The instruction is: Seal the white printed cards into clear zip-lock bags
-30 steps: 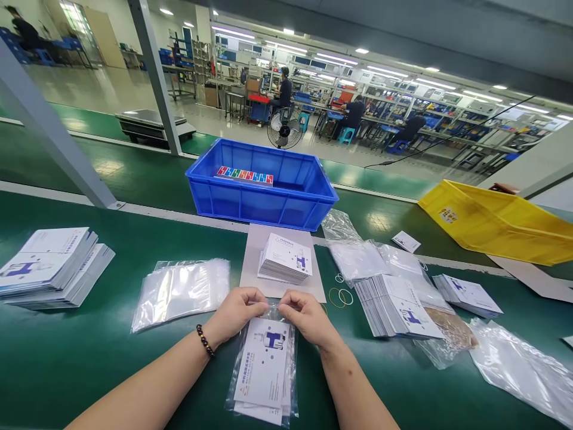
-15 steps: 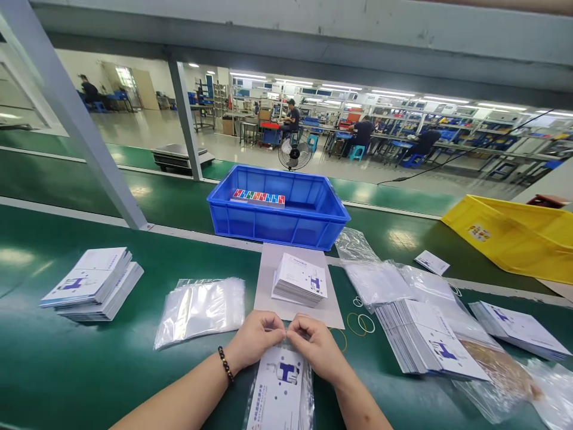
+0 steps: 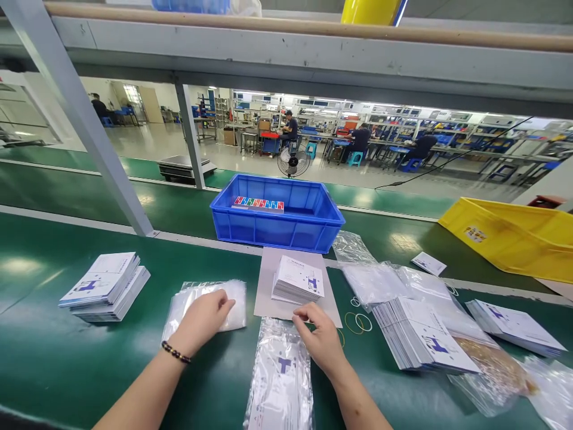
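Note:
My left hand [image 3: 206,316], with a beaded bracelet at the wrist, is over a pile of clear plastic bags [image 3: 237,307]. Its fingers are curled with thumb and forefinger close together; whether they pinch a bag is hidden. My right hand [image 3: 320,337] is beside the top end of a clear bag [image 3: 264,364] with a white printed booklet [image 3: 284,382] inside, lying flat. Its fingers are bent, thumb and forefinger apart, nothing between them. Beyond the hands, a stack of booklets [image 3: 298,280] sits on a grey card sheet [image 3: 264,286].
A blue bin [image 3: 277,230] holding colourful printed items stands behind the sheet. Booklet stacks lie at left [image 3: 102,286] and right [image 3: 425,337]. Rubber bands [image 3: 358,322], more plastic bags [image 3: 376,283] and a yellow bin [image 3: 505,233] are to the right. A metal post [image 3: 102,143] rises left.
Both hands have let go of the bag's top end. My left hand has moved left onto the plastic bags; my right hand stays near the bagged booklet. The camera view has tilted up slightly.

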`<state>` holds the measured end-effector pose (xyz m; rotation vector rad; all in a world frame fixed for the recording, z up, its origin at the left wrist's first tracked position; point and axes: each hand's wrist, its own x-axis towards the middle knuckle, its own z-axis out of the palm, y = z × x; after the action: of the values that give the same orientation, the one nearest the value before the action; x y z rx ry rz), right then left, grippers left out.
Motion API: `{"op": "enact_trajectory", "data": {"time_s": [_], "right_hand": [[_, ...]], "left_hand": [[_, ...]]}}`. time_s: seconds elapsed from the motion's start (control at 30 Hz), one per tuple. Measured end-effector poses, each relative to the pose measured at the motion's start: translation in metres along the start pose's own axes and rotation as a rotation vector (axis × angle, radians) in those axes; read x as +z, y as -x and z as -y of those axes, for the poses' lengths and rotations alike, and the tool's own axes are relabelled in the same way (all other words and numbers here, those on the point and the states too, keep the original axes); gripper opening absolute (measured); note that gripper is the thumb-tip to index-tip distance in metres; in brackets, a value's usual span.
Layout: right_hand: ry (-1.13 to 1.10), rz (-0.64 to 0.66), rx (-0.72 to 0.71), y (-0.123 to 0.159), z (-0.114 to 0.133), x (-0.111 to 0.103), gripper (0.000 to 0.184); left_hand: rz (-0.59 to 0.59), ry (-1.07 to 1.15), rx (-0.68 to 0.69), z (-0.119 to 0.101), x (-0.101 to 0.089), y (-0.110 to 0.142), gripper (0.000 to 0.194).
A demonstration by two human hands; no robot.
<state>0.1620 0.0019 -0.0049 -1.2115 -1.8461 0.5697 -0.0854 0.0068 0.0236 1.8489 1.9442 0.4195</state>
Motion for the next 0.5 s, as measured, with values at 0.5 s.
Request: {"op": "enact_trajectory", "data": {"time_s": [0.5], "right_hand": [[-0.221, 0.126, 0.028, 0.007, 0.016, 0.025, 0.023]], "left_hand": [[0.132, 0.144, 0.092, -0.004, 0.003, 0.019, 0.017]]}}
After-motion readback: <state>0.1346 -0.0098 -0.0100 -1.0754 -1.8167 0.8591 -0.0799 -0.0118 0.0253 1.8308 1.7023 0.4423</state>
